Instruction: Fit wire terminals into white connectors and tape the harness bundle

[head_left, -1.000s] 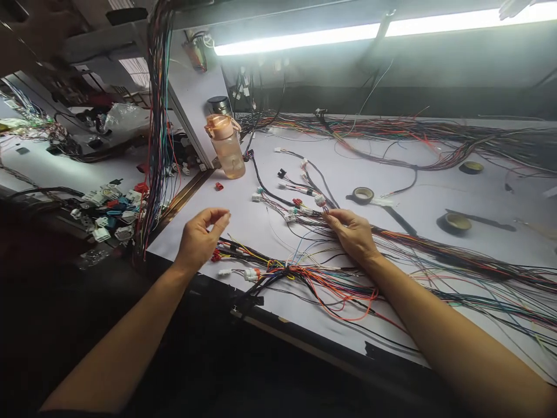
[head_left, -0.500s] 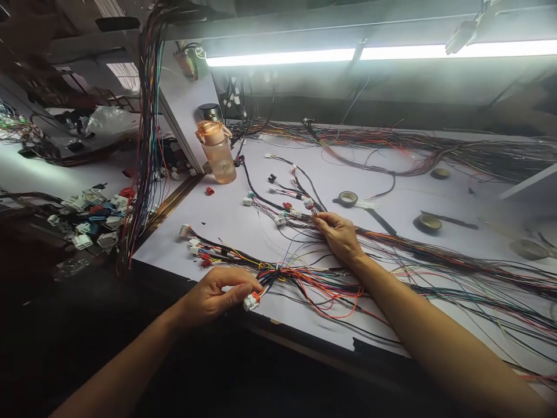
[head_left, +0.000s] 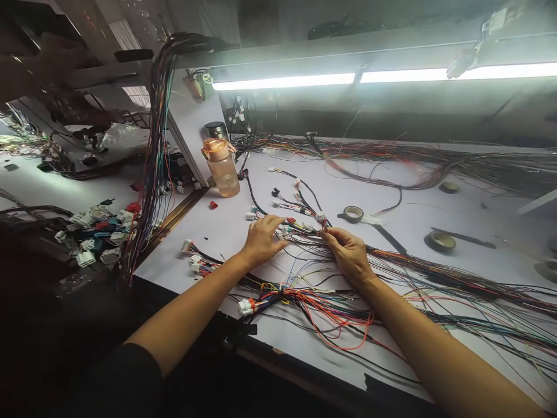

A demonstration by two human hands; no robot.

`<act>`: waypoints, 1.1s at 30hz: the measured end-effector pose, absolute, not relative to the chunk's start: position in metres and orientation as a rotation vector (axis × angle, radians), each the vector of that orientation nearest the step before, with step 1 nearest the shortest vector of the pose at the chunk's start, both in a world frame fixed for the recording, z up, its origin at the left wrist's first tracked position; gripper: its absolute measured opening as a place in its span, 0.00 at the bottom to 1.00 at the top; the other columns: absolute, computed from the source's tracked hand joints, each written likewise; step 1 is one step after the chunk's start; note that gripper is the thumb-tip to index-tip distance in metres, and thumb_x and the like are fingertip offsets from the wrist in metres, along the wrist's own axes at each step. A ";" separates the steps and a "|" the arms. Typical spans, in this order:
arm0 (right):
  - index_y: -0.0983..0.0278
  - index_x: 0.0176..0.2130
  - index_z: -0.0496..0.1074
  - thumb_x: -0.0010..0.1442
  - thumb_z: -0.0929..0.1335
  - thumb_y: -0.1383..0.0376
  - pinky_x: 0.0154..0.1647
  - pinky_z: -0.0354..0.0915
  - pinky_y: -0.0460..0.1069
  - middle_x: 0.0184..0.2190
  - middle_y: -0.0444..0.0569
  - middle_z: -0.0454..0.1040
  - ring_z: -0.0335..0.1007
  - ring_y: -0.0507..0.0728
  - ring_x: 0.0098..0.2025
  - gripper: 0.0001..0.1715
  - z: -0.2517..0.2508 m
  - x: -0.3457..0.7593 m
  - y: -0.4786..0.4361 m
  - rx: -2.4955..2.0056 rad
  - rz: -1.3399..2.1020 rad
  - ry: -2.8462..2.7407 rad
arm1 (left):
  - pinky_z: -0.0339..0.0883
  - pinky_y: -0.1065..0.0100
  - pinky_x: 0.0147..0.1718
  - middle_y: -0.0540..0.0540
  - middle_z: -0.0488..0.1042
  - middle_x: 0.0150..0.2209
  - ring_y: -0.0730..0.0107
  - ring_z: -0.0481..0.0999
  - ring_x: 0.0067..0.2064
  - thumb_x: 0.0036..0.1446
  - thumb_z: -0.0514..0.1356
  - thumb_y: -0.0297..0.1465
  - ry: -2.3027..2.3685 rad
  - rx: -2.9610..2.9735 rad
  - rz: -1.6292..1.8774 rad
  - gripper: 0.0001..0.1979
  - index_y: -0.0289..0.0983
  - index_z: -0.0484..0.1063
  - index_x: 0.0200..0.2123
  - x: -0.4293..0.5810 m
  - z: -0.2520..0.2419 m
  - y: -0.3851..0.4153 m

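Observation:
My right hand (head_left: 350,253) pinches the wires just behind a white connector (head_left: 321,216), at the middle of the table. To its left, my left hand (head_left: 262,240) hovers with fingers apart beside a small white connector (head_left: 284,235) and a red connector (head_left: 291,220). Nearer the front edge lies a wire bundle (head_left: 281,295) gathered at a dark tie, with a white and orange connector (head_left: 246,306) at its left end. More white connectors (head_left: 195,264) rest further left, partly behind my left forearm.
An orange-lidded bottle (head_left: 223,168) stands at the back left. Tape rolls (head_left: 353,213) lie on the right side. Loose connectors (head_left: 102,232) are heaped at the far left beside hanging wires (head_left: 159,128). Long wires (head_left: 435,267) run to the right.
My left hand has let go of the white and orange connector and moved up and right, its fingers now apart. My right hand still pinches the wires. The view has tilted slightly upward.

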State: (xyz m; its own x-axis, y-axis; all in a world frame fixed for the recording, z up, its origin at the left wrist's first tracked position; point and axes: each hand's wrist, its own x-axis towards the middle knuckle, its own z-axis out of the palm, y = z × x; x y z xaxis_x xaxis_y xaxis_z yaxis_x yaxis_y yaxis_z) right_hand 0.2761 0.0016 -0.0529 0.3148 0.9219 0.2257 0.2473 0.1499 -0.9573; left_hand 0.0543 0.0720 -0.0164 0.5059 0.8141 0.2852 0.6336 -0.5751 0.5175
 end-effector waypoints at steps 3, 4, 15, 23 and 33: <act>0.64 0.37 0.78 0.55 0.71 0.50 0.42 0.64 0.51 0.35 0.49 0.77 0.70 0.56 0.38 0.20 -0.055 0.276 0.002 -1.356 0.683 -1.184 | 0.58 0.49 0.50 0.45 0.77 0.47 0.54 0.72 0.50 0.50 0.66 0.32 1.243 2.477 0.690 0.21 0.42 0.72 0.49 0.068 -0.024 0.078; 0.64 0.37 0.78 0.55 0.71 0.50 0.42 0.64 0.51 0.35 0.49 0.77 0.71 0.56 0.38 0.20 -0.055 0.276 0.003 -1.353 0.675 -1.188 | 0.58 0.49 0.50 0.45 0.78 0.45 0.55 0.72 0.49 0.51 0.66 0.32 1.236 2.472 0.694 0.19 0.42 0.73 0.48 0.069 -0.026 0.079; 0.58 0.42 0.76 0.62 0.67 0.56 0.50 0.60 0.54 0.43 0.49 0.77 0.69 0.59 0.47 0.12 -0.042 0.273 0.004 -1.397 0.361 -1.610 | 0.69 0.63 0.41 0.41 0.78 0.43 0.68 0.74 0.38 0.52 0.65 0.33 0.808 1.970 0.987 0.20 0.35 0.73 0.49 0.068 -0.032 0.080; 0.60 0.37 0.78 0.61 0.65 0.56 0.40 0.60 0.51 0.32 0.49 0.78 0.69 0.58 0.36 0.15 -0.025 0.282 0.032 -1.500 0.404 -1.780 | 0.64 0.59 0.52 0.43 0.77 0.42 0.65 0.75 0.45 0.53 0.63 0.31 0.851 1.925 1.014 0.27 0.36 0.66 0.57 0.050 -0.002 0.087; 0.65 0.32 0.76 0.61 0.63 0.52 0.30 0.60 0.46 0.25 0.45 0.74 0.67 0.53 0.28 0.22 -0.021 0.282 0.050 -1.572 0.519 -1.524 | 0.47 0.41 0.54 0.46 0.78 0.38 0.56 0.71 0.47 0.48 0.57 0.19 1.034 2.792 0.410 0.16 0.44 0.77 0.35 0.011 -0.013 0.146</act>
